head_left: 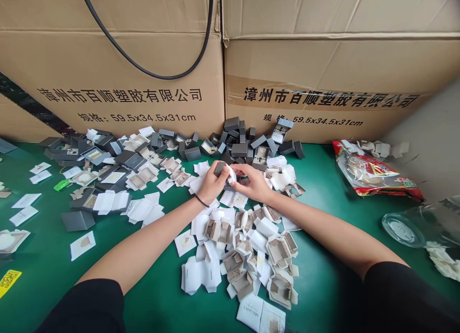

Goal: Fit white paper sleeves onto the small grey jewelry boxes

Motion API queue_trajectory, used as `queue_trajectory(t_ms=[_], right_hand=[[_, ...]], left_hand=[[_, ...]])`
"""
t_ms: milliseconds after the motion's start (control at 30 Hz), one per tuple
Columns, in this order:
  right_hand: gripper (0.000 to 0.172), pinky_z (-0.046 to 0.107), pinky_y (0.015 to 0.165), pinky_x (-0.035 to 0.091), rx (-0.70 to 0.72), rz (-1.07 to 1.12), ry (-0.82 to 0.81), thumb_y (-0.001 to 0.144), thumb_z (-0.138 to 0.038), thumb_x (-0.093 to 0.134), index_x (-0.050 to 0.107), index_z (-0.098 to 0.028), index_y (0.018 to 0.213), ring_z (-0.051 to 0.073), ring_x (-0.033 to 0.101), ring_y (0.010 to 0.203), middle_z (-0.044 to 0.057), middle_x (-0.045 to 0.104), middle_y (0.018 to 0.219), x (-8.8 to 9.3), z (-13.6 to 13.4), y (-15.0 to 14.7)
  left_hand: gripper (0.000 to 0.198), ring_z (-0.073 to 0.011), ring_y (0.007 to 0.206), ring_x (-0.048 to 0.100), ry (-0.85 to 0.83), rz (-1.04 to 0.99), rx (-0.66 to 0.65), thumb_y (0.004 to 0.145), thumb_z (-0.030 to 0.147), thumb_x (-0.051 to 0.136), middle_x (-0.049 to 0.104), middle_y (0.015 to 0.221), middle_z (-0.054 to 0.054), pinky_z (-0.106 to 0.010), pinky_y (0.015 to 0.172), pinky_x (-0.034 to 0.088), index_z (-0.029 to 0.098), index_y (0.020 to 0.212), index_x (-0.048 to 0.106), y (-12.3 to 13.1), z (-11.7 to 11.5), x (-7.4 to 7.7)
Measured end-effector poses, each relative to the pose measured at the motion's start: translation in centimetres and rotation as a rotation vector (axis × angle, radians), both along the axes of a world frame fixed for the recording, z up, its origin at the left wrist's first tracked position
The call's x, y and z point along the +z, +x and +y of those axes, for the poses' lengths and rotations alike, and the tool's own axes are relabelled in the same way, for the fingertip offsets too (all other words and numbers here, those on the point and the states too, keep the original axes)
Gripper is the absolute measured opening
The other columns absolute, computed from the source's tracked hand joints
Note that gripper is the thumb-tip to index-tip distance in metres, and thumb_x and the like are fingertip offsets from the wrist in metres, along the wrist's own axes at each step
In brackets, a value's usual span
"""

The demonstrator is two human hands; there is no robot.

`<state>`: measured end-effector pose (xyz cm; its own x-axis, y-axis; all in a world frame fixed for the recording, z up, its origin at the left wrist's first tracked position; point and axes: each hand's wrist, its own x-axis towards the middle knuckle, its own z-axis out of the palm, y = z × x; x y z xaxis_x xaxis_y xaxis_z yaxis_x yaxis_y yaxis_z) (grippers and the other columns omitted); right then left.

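My left hand is closed around a small dark grey box, whose end shows above the fingers. Facing it, my right hand pinches a white paper piece at the box; the exact grip is partly hidden by the fingers. Just behind both hands lies a heap of dark grey boxes, a few of them standing open. Below and between my forearms spreads a pile of unfolded white and grey-brown card inserts.
Two large cartons stand along the back, with a black cable looping in front. More boxes and inserts lie left. At right are a red snack bag and a clear plastic cup on its side, on the green tabletop.
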<state>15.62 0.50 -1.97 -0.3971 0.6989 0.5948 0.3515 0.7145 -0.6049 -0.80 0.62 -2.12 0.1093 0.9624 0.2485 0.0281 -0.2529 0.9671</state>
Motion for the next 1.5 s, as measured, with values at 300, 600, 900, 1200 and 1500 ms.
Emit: queue_trajectory(t_ms=[300,600,900,1200,1500], right_hand=[[0.037,0.034,0.079,0.051,0.021,-0.020,0.068,0.081,-0.032,0.054,0.051,-0.021,0.116,0.019,0.059,0.090,0.008,0.063,0.103,0.4,-0.1,-0.1],[0.035,0.035,0.080,0.049,-0.021,-0.123,0.015,0.077,-0.027,0.059,0.056,-0.018,0.111,0.020,0.057,0.089,0.008,0.064,0.097,0.2,0.2,-0.1],[0.035,0.038,0.082,0.048,0.044,-0.248,0.062,0.084,-0.030,0.054,0.057,-0.018,0.117,0.021,0.055,0.090,0.009,0.064,0.102,0.0,0.7,0.1],[0.036,0.041,0.079,0.044,-0.115,-0.512,0.213,0.092,-0.029,0.041,0.054,-0.019,0.124,0.026,0.050,0.101,0.010,0.062,0.114,0.0,-0.6,-0.5],[0.020,0.038,0.073,0.045,-0.114,-0.339,0.243,0.090,-0.031,0.048,0.066,-0.022,0.096,0.022,0.059,0.092,0.007,0.069,0.098,-0.4,-0.3,-0.1]], left_hand=[[0.051,-0.0147,0.074,0.052,0.051,0.095,0.069,0.075,0.068,0.046,0.052,0.079,-0.002,-0.026,0.068,0.043,0.020,0.091,0.049,0.0,-0.3,0.3],[0.043,-0.0124,0.071,0.050,0.125,0.179,0.134,0.079,0.061,0.046,0.053,0.090,-0.004,-0.025,0.069,0.044,0.020,0.089,0.046,0.1,-0.6,0.7],[0.036,-0.0146,0.083,0.053,0.110,0.190,0.194,0.082,0.055,0.048,0.054,0.090,-0.004,-0.027,0.079,0.043,0.019,0.089,0.048,0.2,-0.3,0.2],[0.034,-0.0140,0.077,0.053,0.004,0.142,0.233,0.078,0.052,0.055,0.056,0.081,-0.001,-0.026,0.074,0.043,0.020,0.086,0.049,0.1,0.1,-0.2],[0.030,-0.0132,0.074,0.053,-0.004,0.149,0.249,0.079,0.048,0.055,0.056,0.080,-0.001,-0.026,0.073,0.043,0.020,0.085,0.046,0.2,0.1,0.1]])
